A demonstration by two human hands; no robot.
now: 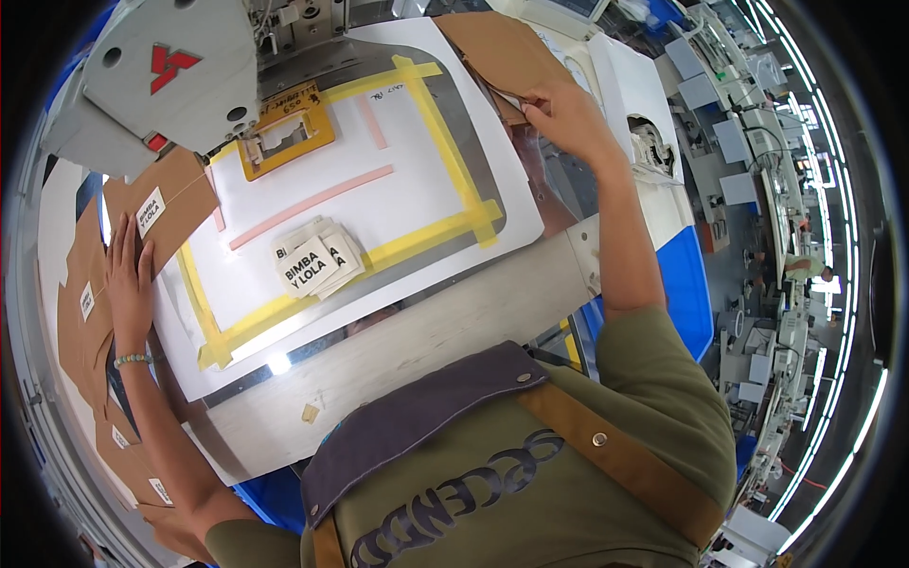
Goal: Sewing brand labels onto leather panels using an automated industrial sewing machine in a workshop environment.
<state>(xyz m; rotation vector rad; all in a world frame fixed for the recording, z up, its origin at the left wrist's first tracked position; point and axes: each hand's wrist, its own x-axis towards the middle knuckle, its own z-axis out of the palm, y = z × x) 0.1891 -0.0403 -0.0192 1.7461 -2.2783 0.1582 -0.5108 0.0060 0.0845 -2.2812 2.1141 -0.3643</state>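
Brown pieces (502, 45) at the upper right are gripped at the near edge by the right hand (573, 118), thumb and fingers closed. Another brown panel (189, 213), white-labelled, is touched by the left hand (131, 284), fingers outstretched together, thumb apart. Cream labels (308, 265) are piled between, inside yellow tape (407, 248).

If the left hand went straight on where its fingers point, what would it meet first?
The left hand would likely first run over more of the brown panel it rests on; past that, the machine's pale grey head looks next in line, though it may sit higher.
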